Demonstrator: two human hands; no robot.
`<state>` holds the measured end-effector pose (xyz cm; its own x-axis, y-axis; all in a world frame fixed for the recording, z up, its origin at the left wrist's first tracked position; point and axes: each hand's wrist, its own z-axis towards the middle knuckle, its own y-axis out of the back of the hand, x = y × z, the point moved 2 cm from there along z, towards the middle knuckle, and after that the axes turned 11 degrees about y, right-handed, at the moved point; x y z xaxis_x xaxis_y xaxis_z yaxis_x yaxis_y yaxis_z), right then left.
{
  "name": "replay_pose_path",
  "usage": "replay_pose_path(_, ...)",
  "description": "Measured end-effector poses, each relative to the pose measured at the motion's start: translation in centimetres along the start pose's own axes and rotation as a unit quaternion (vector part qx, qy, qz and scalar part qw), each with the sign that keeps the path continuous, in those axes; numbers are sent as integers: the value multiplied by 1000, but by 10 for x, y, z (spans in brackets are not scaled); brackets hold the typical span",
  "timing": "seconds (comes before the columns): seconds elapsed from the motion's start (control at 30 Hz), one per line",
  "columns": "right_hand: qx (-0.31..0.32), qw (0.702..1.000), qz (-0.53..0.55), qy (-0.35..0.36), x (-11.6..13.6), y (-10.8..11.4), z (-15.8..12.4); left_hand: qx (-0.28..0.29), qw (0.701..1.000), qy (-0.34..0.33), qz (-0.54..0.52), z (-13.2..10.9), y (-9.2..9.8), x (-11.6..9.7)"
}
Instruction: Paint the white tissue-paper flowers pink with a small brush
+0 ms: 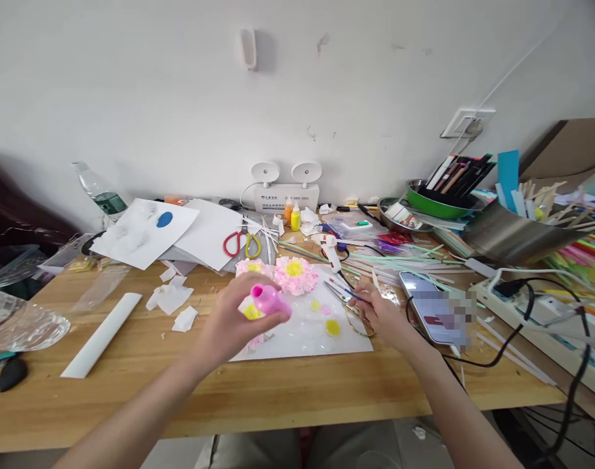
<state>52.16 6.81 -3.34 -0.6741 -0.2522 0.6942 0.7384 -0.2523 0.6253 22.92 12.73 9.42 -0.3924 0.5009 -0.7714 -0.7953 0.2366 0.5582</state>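
My left hand [239, 312] is closed around a small pink paint bottle [271, 301], tilted so that its uncapped mouth faces me. It is held above a white sheet of paper [297, 345]. Between the fingertips of my right hand [378, 312] is a thin blue stick [357, 297]; its kind I cannot make out. Scissors [339, 291] with gold handles lie beside and partly under that hand. On the sheet are fluffy pink flowers with yellow centres, one of them [297, 275] in full view and others partly behind my left hand. Yellow and pink paint spots [332, 327] mark the paper.
A white glue gun [329, 251] lies behind the sheet, near yellow [295, 218] and orange paint bottles. Red and yellow scissor handles [232, 244] are left of it. A phone [429, 309], black cables and a power strip [536, 312] crowd the right. A white roll [102, 335] lies left.
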Motion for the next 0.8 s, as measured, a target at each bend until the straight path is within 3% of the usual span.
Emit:
replay_pose_path(0.2,25,995,-48,85,-24,-12,22,-60,997,51,27,-74,16,20)
replay_pose_path(0.37,26,991,-60,115,-31,-20,27,-81,990,87,72,-112,21,27)
replay_pose_path(0.8,28,988,-84,130,-28,-22,33,-73,992,93,45,-113,11,26)
